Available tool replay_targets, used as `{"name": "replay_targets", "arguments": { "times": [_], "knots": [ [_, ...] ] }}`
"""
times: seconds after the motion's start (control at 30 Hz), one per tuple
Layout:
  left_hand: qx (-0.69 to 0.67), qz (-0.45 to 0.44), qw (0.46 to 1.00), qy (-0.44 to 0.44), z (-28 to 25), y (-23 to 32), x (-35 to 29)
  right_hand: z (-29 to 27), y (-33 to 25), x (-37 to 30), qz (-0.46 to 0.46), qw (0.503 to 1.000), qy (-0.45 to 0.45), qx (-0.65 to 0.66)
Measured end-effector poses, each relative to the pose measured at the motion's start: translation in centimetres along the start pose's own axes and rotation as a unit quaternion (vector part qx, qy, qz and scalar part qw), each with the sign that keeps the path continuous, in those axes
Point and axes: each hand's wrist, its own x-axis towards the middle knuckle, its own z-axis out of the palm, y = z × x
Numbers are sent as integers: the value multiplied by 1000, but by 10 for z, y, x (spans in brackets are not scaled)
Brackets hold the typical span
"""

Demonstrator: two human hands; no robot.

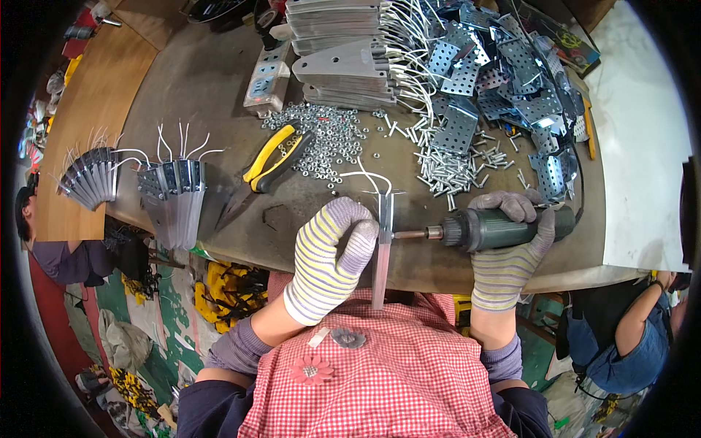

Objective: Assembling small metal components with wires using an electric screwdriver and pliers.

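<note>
Hands (328,259) in striped knit gloves (504,281), dark cylindrical screwdriver (493,231), slim metal-topped strip (380,274)

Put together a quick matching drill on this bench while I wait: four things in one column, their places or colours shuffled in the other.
Things:
1. Power screwdriver
2. Thin metal piece with white wires
3. Pliers
4. Loose small nuts

Places and colours:
A. Yellow and black handles, lying on the bench
B. Spread in a pile, mostly right of the pliers
C. Gripped in the gloved right hand
D. Held in the gloved left hand

Right pairs: 1-C, 2-D, 3-A, 4-B
</note>
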Motion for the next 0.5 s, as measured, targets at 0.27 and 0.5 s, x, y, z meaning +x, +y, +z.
{"name": "replay_targets", "arguments": {
  "times": [0.27, 0.5],
  "knots": [
    [91, 102, 990, 15, 8, 0, -3, 2, 4, -3, -13, 1000, 15, -13],
    [73, 100, 992, 3, 8, -3, -5, 1, 8, -3, -1, 999, -8, -46]
  ]
}}
